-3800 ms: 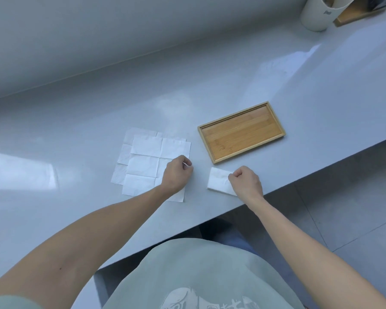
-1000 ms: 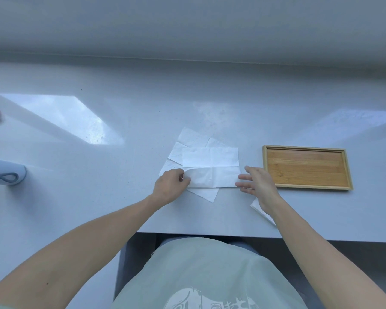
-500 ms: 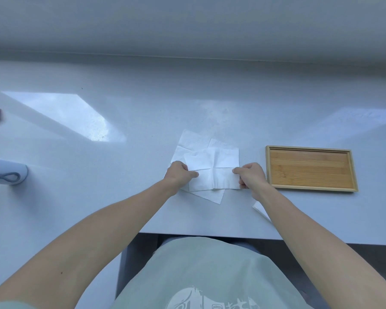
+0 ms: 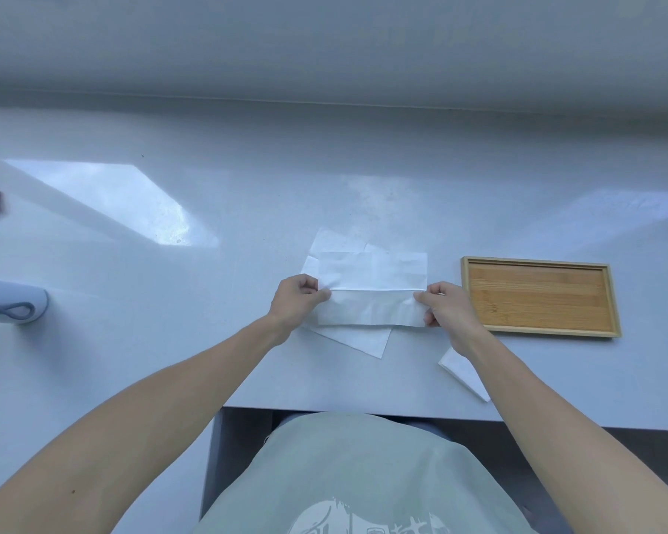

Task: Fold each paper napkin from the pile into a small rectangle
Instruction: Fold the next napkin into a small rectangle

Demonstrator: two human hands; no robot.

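Left hand [image 4: 297,302] and right hand [image 4: 446,308] pinch one napkin [image 4: 371,312] over perhaps two others [image 4: 357,339].

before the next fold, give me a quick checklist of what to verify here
1. Both hands pinch the napkin ends: left hand, right hand: ok.
2. Top napkin creased straight across: ok.
3. Folded edges line up: cannot tell.
4. Pile beneath stays flat: ok.
5. Wooden tray clear of the fold: ok.
6. Finished napkin safely on the counter, near its edge: not ok.
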